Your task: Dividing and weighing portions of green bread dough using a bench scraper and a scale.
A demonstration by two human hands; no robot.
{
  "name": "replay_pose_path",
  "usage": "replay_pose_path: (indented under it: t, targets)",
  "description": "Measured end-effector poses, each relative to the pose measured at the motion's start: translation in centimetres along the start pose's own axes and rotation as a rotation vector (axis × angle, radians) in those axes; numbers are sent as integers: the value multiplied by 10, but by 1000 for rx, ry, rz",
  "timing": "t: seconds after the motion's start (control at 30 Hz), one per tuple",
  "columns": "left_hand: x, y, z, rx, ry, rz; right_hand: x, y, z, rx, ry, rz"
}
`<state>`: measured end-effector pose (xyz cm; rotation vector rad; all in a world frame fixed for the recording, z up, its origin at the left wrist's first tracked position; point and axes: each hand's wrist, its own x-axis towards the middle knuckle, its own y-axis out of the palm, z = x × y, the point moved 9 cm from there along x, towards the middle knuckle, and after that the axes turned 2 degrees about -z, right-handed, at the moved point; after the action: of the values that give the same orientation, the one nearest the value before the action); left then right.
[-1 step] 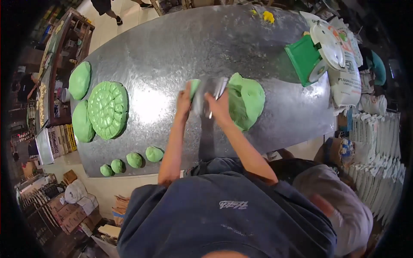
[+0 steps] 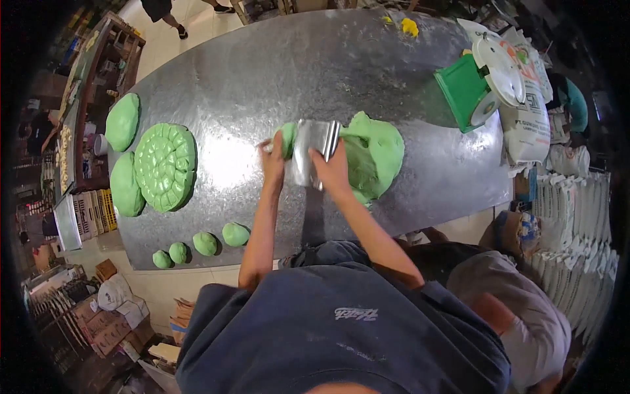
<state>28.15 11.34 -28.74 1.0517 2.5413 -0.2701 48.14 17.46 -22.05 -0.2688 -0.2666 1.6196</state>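
Observation:
My right hand [image 2: 333, 169] grips a shiny metal dough scraper [image 2: 308, 148] by its rolled edge. The blade's flat face shows, and it stands beside a piece of green dough [image 2: 288, 139]. Around that piece my left hand [image 2: 272, 157] is closed, thumb side toward the blade. Just right of the scraper lies a large, uneven mass of green dough [image 2: 380, 154] with a folded, darker hollow on its near left side. Whether the blade touches the held piece, I cannot tell.
Several small green dough balls [image 2: 205, 243] line the near left table edge. Beyond them sit a scored green dough round [image 2: 164, 167] and smooth dough lumps [image 2: 123, 123]. A green scale [image 2: 464, 92] stands right, beside white sacks [image 2: 528, 131]. Another person [image 2: 515, 308] is close at my right.
The scraper has turned from a blurred, edge-on position to show its broad face. My left hand, with its dough piece, has shifted slightly left.

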Motion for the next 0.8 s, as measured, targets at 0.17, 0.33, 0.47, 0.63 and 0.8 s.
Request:
replay_pose_path:
  t: [0.17, 0.33, 0.47, 0.63, 0.8]
  targets:
    - [-28, -97, -32, 583, 583, -39, -29, -72, -20, 0, 83, -139]
    - [35, -107, 1, 288, 624, -295, -39, -138, -55, -49, 221, -199]
    - [-49, -28, -15, 469, 730, -189, -46, -162, -65, -8, 236, -212]
    - [-84, -45, 26, 603, 792, 81, -41, -171, -66, 22, 241, -137]
    - [-97, 3, 6, 552, 648, -90, -20, -171, -62, -72, 174, -74]
